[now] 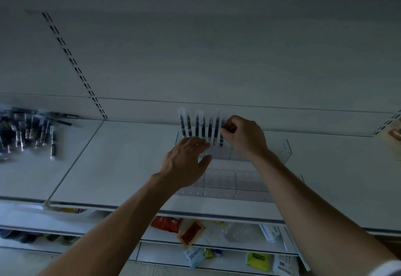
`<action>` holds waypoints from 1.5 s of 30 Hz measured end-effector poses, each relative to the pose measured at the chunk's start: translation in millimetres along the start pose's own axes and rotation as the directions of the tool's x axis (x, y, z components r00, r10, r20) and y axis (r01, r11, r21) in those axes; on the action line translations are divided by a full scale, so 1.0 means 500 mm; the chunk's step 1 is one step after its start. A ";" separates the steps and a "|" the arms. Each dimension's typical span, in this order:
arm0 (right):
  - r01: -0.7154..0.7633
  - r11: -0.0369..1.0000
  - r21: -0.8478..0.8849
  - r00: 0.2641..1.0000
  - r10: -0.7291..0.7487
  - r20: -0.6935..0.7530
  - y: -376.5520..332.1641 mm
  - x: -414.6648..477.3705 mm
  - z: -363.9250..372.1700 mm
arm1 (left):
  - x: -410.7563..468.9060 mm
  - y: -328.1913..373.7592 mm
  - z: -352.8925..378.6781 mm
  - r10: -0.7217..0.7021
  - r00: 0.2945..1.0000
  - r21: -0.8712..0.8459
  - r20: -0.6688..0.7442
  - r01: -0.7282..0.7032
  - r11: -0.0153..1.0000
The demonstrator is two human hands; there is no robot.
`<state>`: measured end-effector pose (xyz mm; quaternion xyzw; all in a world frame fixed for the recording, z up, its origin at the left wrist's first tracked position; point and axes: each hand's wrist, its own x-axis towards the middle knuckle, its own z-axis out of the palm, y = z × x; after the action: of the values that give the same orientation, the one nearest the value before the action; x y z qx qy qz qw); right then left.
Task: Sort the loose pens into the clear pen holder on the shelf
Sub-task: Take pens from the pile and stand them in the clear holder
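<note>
Far left: loose pens (32, 130) in a messy pile on the shelf (130, 156), dark barrels, some with clear caps, well apart from the holder.

Centre: left hand (186, 158) reaches in palm down, grip wide, fingers straight, thumb splayed, holding nothing. Fingertips sit at the foot of the standing pens (199, 126), at the back-left part of the holder.

Standing pens: one row of roughly seven, upright, dark with clear tops, in the rear compartments. Clear pen holder (245, 180) is a tiered grid on the shelf; the front compartments have no pens in them.

Right hand (245, 137) is at the right end of the row, grip narrow, fingers curled, pinching the top of the end pen (221, 140), which stands upright in the rear row just beside its neighbour. Can't tell if it is fully seated.

Far right edge: a packet (392, 137), partly cut off. Lower shelves (217, 247) hold assorted packets.
</note>
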<state>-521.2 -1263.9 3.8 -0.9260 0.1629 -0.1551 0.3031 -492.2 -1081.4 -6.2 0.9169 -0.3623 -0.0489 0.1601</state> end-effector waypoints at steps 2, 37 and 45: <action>-0.032 0.999 0.010 0.999 0.032 -0.008 0.006 0.000 0.000 | 0.001 0.001 -0.001 -0.003 1.000 -0.007 0.000 0.003 1.000; 0.074 0.969 -0.238 0.972 -0.017 0.236 -0.478 -0.129 0.318 | -0.461 -0.544 -0.203 -0.470 0.880 -0.104 -0.071 0.462 0.881; 0.161 0.977 -0.143 0.874 -0.074 0.480 -0.631 -0.037 0.559 | -0.461 -0.711 -0.238 -0.619 0.778 -0.065 -0.101 0.616 0.785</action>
<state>-364.4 -872.9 -21.2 -0.9674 0.0407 0.0717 0.2395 -406.0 -649.8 -16.9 0.9838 -0.0311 -0.0500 0.1693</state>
